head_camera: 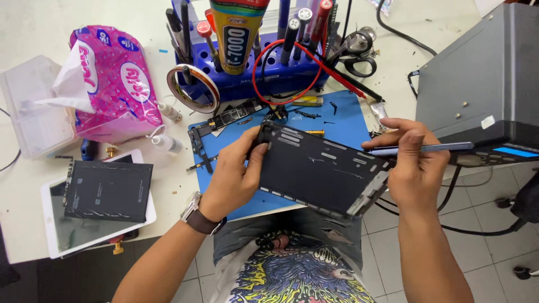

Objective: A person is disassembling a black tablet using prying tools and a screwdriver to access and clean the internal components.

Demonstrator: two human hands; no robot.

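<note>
Above the blue mat [342, 126], our left hand [233, 179] pinches the tablet shell [320, 168] by its edge, fingers closed, our right hand [407, 163] gripping a blue pry tool [432, 148]; we judge the shell light, stiff, bendable, best held by its rim.

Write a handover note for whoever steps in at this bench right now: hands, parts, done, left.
Left hand: grips the left edge of the stripped tablet rear housing, tilted above the blue work mat.
Right hand: holds a slim blue pry tool, tip at the housing's upper right edge.
Parts: black battery lies on the white screen panel at left; logic board on the mat.
Done: screen, battery and board are out.
Left: housing still in hand; loose parts not refitted.
</note>
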